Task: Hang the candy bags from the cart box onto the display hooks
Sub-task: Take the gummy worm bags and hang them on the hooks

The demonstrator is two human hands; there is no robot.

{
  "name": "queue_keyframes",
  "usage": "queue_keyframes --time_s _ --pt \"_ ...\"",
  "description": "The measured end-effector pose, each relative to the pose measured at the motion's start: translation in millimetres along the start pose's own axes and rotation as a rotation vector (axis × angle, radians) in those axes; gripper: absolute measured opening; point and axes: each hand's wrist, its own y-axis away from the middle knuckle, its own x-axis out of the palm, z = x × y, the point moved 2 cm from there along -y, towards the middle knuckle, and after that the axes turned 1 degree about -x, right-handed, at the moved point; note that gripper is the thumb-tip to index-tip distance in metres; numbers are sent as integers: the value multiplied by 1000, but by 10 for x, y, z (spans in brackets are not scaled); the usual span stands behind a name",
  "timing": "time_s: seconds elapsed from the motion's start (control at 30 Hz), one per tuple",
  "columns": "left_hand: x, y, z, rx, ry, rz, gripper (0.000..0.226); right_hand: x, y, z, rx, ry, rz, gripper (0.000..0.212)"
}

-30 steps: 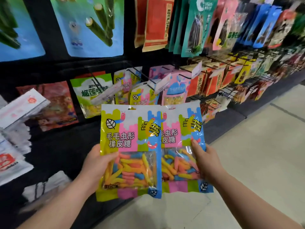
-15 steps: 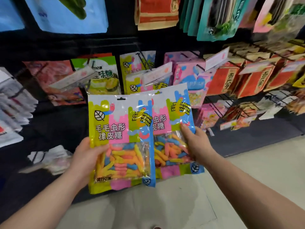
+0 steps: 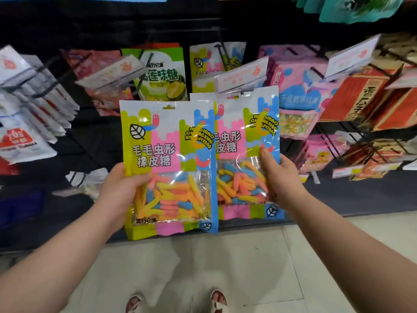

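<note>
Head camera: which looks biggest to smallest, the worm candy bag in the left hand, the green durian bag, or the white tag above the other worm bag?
1. Multicoloured plastic worm candy bag in the left hand: largest, though nearest the camera.
2. Green durian bag, partly covered.
3. White card price tag, smallest.

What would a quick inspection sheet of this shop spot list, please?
Surface: pale tiled floor; no table seen.
Job's things: left candy bag overlaps right candy bag; both held off the display hooks; matching hung bags behind; cart box not in view.
Clutter: nothing seen.
Grippers: left hand grips the left candy bag's edge; right hand grips the right one's.
Cables: nothing seen.
Surroundings: durian candy bag, pink bags, red packs, price tags.
</note>
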Motion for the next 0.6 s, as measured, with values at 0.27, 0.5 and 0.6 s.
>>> queue_keyframes --time_s 0.27,0.5,0.6 --pt "3 -44 8 -3 7 -61 22 37 -44 2 33 -46 -1 24" --pt "51 -55 -18 -6 25 -53 26 28 -103 -11 59 -61 -1 25" --pt "58 -56 -14 -19 18 -43 33 34 -170 -23 60 -77 -4 21"
